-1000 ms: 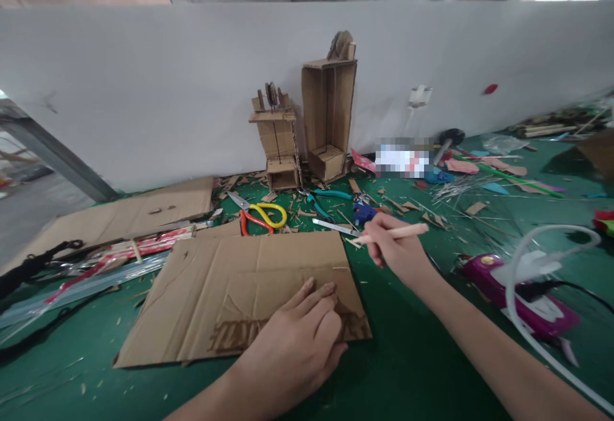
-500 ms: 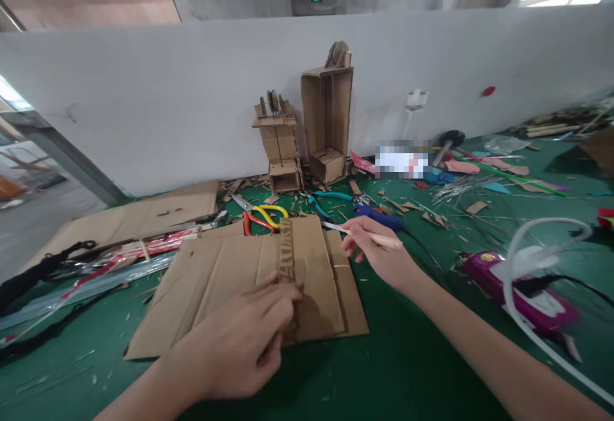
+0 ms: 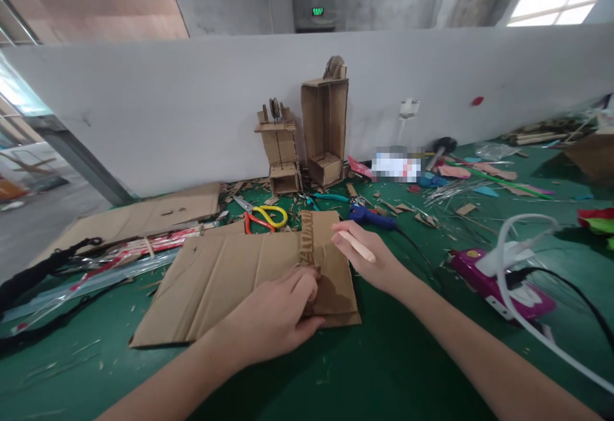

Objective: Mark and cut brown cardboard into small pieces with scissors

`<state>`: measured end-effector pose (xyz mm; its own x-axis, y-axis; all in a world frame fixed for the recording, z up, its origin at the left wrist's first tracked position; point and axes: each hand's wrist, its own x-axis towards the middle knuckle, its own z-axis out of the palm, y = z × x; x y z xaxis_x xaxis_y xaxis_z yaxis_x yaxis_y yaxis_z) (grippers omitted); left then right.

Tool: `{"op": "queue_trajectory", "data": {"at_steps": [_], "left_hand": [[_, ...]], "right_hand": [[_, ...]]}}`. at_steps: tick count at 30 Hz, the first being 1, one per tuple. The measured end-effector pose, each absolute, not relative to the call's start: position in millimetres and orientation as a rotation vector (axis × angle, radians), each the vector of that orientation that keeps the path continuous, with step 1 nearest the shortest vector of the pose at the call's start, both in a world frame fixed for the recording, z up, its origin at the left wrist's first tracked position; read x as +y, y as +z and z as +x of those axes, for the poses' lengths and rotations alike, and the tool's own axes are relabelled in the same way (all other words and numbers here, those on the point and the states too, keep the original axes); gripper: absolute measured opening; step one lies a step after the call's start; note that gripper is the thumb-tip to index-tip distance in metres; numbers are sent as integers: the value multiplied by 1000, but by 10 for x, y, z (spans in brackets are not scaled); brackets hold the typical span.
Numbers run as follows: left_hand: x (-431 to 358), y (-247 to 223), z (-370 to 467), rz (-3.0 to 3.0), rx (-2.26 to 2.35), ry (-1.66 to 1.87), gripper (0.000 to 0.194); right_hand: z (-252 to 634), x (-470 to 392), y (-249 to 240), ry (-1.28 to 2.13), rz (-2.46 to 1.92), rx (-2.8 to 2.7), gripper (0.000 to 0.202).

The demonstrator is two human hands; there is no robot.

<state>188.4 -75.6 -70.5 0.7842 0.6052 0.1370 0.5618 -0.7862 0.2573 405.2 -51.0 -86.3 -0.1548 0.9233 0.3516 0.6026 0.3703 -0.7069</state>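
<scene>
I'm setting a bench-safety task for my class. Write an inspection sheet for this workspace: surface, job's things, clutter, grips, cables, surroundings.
Surface: green tabletop, scattered with debris.
Job's things: small cardboard piece lying on a larger cardboard sheet; pale stick, its tip hard to make out.
Clutter: scissors with yellow and red handles, blades apart; teal pliers; blue glue gun; cardboard scraps.
Grips: left grip, a bare hand, rests on the small piece's ridged edge; right grip holds the stick.
Cables: black cord at the glue gun; white cable by a purple power strip.
Surroundings: white partition behind; lit exit sign beyond.
Other people: nothing seen.
</scene>
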Motion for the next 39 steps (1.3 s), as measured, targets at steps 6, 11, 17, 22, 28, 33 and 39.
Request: {"op": "queue_trajectory", "data": {"at_steps": [6,11,17,22,28,33,39], "left_hand": [[-833,-791,1847,2800,853,339,23],[-877,-885,1885,2818,891,431,19],[-876,-884,1901,2893,851,490,18],[-1131,-901,2083,3124,977,355,9],[-1508,-999,2495,3202,1127,312,18],[-1570,-1065,2608,3197,1232,363,17],[-1578,-1107,2610,3196,1255,382,17]], "right_hand": [[4043,-505,-917,271,-1223,-2169,28],[4044,-484,-942,148,-1135,-2298,35],[4046,-497,-943,84,-1113,-2350,34],[4042,-510,-956,55,-1115,-2379,33],[4005,-548,-952,24,-1117,-2384,30],[3975,-579,-944,-31,-1141,-2405,28],[3679,-665,-699,307,-1093,-2151,30]]}}
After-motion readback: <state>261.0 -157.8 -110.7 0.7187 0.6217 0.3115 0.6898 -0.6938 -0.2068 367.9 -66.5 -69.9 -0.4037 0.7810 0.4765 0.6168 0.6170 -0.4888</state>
